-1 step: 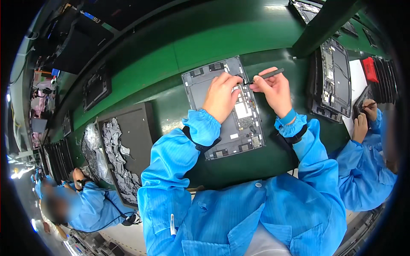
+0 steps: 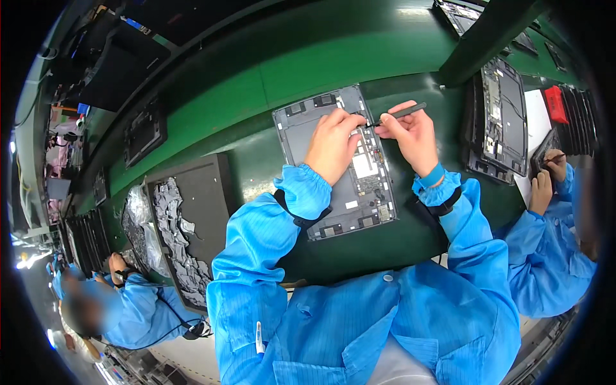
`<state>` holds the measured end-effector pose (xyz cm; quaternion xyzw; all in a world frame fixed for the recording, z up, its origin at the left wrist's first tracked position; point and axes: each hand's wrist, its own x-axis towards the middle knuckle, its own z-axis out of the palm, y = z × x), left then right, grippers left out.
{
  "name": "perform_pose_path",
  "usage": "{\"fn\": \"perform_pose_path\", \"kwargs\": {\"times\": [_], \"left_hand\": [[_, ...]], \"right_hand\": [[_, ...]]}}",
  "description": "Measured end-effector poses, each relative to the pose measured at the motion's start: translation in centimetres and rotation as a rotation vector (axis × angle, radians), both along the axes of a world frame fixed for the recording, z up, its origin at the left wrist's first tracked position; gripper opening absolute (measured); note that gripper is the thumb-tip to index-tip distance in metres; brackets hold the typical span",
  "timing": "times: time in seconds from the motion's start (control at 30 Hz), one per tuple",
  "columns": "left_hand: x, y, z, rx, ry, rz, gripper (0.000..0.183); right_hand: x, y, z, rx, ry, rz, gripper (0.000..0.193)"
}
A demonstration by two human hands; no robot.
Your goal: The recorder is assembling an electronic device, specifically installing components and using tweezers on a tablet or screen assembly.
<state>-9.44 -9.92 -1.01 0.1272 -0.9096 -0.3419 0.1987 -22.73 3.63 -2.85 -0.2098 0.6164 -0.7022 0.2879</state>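
An opened tablet-like device (image 2: 295,138) lies on the green bench before me, its battery area and circuit boards exposed. Over its upper right part my left hand (image 2: 333,144) is closed, thumb and fingers pinched together near the board's edge. What they pinch is hidden or too small to name. My right hand (image 2: 410,138) is closed round a slim dark tweezer-like tool (image 2: 409,110), whose thin tip points left and meets the left fingertips at the device's right edge. A blue band circles my right wrist.
Left of me stands a black foam-lined tray (image 2: 215,186) with crumpled grey strips (image 2: 170,212); clear plastic wrap (image 2: 140,212) lies beyond. At right are stacked opened devices (image 2: 504,122), a red box (image 2: 556,104) and a green post (image 2: 491,45). Co-workers sit on both sides.
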Motion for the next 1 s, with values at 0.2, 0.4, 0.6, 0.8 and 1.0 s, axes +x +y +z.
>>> {"fn": "perform_pose_path", "kwargs": {"times": [0.2,0.4,0.6,0.8,1.0], "left_hand": [[0.3,-0.1,-0.5,-0.062,-0.028,-0.046,0.03],[0.2,-0.3,-0.4,-0.012,-0.049,-0.072,0.03],[0.1,-0.5,-0.5,-0.004,-0.027,-0.082,0.03],[0.0,-0.5,-0.3,-0.091,-0.033,-0.082,0.03],[-0.1,-0.8,-0.3,-0.111,-0.033,-0.113,0.028]], "right_hand": [[0.6,0.0,0.3,0.024,0.011,-0.01,0.018],[0.9,0.0,0.0,0.008,0.012,-0.071,0.017],[1.0,-0.1,0.0,0.037,0.09,-0.07,0.017],[0.7,0.2,0.1,0.024,0.094,-0.016,0.018],[-0.1,1.9,3.1,0.2,0.764,0.038,0.016]]}}
